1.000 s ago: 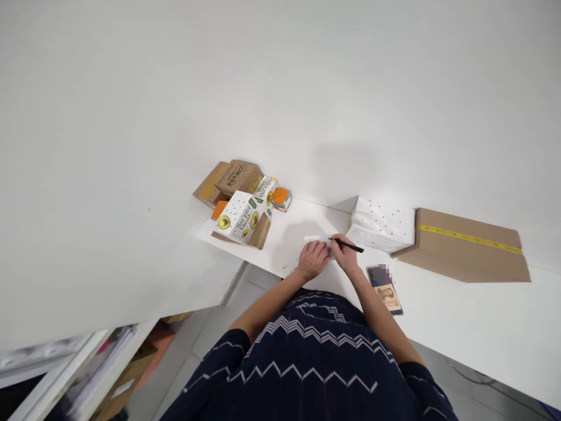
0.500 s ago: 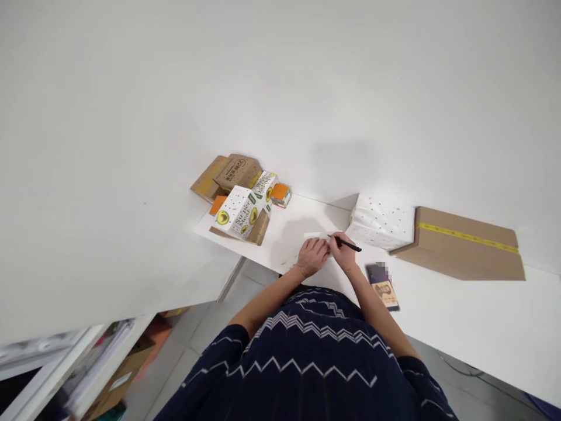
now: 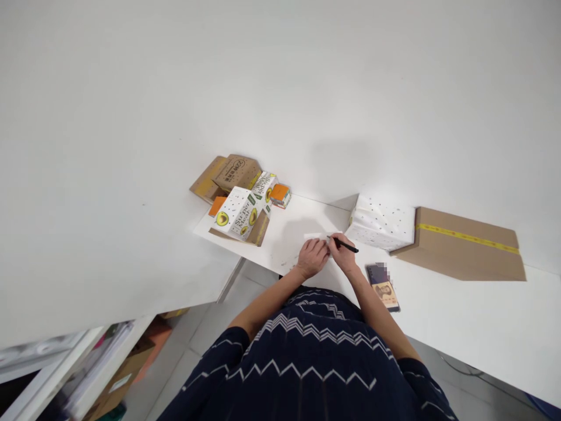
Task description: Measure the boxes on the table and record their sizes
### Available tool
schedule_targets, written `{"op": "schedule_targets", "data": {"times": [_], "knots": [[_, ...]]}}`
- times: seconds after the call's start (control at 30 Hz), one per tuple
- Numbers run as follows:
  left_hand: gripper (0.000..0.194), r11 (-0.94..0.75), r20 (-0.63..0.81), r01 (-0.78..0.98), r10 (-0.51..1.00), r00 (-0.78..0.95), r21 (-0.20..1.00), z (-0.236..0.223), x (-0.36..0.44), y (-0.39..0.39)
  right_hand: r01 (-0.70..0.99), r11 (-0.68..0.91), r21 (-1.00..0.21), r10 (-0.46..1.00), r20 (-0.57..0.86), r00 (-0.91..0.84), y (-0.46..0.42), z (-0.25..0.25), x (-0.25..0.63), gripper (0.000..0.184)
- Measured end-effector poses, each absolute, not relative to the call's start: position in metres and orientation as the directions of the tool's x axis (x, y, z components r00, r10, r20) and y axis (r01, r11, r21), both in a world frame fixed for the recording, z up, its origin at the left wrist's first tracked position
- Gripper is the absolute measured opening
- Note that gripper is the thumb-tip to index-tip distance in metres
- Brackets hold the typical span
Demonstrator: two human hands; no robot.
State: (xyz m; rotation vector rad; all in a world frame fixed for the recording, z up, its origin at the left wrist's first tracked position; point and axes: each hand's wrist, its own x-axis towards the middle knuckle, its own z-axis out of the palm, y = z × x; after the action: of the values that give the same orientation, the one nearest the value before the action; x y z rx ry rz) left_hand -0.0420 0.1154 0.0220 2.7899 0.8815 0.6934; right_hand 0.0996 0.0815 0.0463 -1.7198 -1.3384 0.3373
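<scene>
On the white table (image 3: pixel 460 316), a small sheet of white paper (image 3: pixel 312 236) lies under both hands, mostly covered by them. My left hand (image 3: pixel 312 257) rests on it, palm down, with fingers laid out and nothing visible in them. Close beside it, my right hand (image 3: pixel 342 255) grips a black pen (image 3: pixel 349 245). The pen slants, its tip toward the paper and its back end pointing right. A dark phone-shaped object (image 3: pixel 384 287) with a portrait picture on its lower half lies to the right of my right forearm.
White avocado-print boxes (image 3: pixel 239 211), brown cartons (image 3: pixel 242 169) and a small orange-topped box (image 3: pixel 280 195) stand at the left. Against the wall at the right are a white speckled package (image 3: pixel 383 221) and a long cardboard box (image 3: pixel 468 245) with yellow tape.
The pen and my right hand have shifted very slightly to the left. My left hand stays in place on the paper.
</scene>
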Motion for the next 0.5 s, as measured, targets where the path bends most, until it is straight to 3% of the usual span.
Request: {"op": "schedule_targets", "data": {"times": [0.27, 0.5], "knots": [[0.029, -0.834, 0.442, 0.485, 0.552, 0.708, 0.264, 0.0199, -0.0426, 0.1154, 0.635, -0.001, -0.773, 0.883, 0.296, 0.363, 0.0817, 0.0475, 0.0984, 0.018], [0.029, -0.82, 0.389, 0.514, 0.572, 0.722, 0.252, 0.0226, -0.0425, 0.115, 0.579, -0.004, -0.815, 0.884, 0.268, 0.384, 0.0829, 0.0482, 0.0989, 0.017]]}}
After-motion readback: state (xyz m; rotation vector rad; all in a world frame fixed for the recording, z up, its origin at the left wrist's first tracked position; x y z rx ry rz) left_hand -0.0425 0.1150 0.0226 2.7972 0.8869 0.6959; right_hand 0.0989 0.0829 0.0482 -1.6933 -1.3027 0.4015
